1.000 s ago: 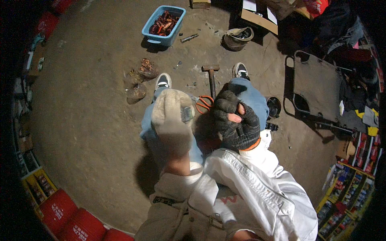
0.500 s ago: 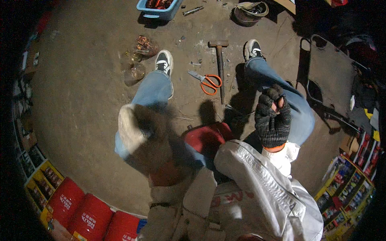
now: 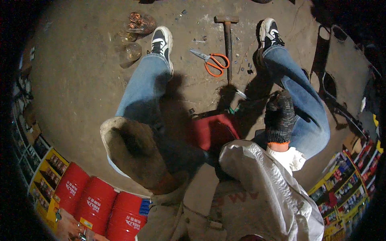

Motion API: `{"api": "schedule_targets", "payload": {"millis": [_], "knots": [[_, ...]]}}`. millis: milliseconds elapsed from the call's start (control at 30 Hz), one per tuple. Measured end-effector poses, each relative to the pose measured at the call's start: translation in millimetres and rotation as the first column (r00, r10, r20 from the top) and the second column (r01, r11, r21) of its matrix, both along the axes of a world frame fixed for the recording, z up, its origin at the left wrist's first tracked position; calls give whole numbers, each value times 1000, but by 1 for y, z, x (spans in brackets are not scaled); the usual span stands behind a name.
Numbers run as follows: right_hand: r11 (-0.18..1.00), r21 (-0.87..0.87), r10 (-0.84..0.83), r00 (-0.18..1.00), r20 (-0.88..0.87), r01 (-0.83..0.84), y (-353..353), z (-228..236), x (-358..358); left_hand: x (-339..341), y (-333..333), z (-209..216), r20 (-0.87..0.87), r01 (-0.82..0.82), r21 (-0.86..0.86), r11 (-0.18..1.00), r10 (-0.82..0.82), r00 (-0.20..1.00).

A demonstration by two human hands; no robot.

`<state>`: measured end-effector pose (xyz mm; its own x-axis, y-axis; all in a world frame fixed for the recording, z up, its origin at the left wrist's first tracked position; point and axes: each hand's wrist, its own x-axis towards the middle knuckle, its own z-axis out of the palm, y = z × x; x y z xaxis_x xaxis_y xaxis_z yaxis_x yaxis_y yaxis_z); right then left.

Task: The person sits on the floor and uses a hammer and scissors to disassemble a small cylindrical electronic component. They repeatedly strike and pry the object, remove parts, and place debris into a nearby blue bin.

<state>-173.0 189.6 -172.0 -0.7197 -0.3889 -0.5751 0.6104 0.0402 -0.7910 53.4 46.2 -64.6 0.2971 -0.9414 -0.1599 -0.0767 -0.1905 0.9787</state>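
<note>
I sit on a red stool with both legs in blue jeans stretched out over the concrete floor. My left hand wears a worn tan glove and hovers close to the camera above my left thigh, its back toward me and its palm hidden. My right hand, in a dark knit glove with an orange cuff, has its fingers curled and lies against my right thigh. On the floor between my feet lie a hammer and orange-handled scissors. A small green-handled tool lies just left of my right hand.
Rusty metal parts and a glass-like piece lie by my left shoe. Red buckets stand at the lower left beside yellow shelving. A dark flat panel lies at the right, with stocked shelves below it.
My hands were together in front of me and have separated. The left one sank toward my left thigh and the right one came down onto my right thigh. The view tipped downward.
</note>
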Motion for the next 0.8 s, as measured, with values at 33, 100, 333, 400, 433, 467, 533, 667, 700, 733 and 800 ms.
{"api": "schedule_targets", "payload": {"millis": [33, 100, 333, 400, 433, 467, 533, 667, 700, 733, 800], "knots": [[1000, 13, 10, 999, -53, -9, 2, -1, 0, 0, 0, 1, -61, -7, 23, 1000, 8, 998], [1000, 2, 25, 996, -86, -25, 6, -4, -1, -1, -2, 1, -21, -24, 67, 997, 25, 999], [848, 474, 510, 605, -612, -236, 22, -28, -17, -14, -9, 0, 186, -32, 4, 999, 31, 982], [888, 398, 442, 667, -599, -231, 20, -27, -15, -16, -10, 1, 40, -64, 21, 998, 63, 997], [988, 123, 135, 925, -355, -98, 17, -28, -10, -16, -12, 0, -41, -71, 17, 997, 71, 997], [997, 55, 60, 963, -264, -48, 13, -24, -7, -16, -13, 1, -132, -67, 24, 997, 69, 989], [991, 96, 118, 933, -339, -91, 4, -17, 0, -14, -13, 2, -168, -5, -25, 1000, 0, 986], [995, 54, 90, 982, -165, -82, -13, 3, 2, -11, -9, 2, 365, 81, -83, 993, -45, 930], [1000, 9, 10, 999, -51, -10, -15, 9, 2, -9, -8, 2, 465, 102, -84, 991, -52, 884], [999, 7, 33, 999, -43, -33, -17, 13, 3, -7, -11, 2, 453, 133, -86, 987, -80, 888], [995, -33, 91, 996, -26, -91, -21, 20, 3, -1, -18, 3, 610, 301, -135, 944, -160, 776]]}}
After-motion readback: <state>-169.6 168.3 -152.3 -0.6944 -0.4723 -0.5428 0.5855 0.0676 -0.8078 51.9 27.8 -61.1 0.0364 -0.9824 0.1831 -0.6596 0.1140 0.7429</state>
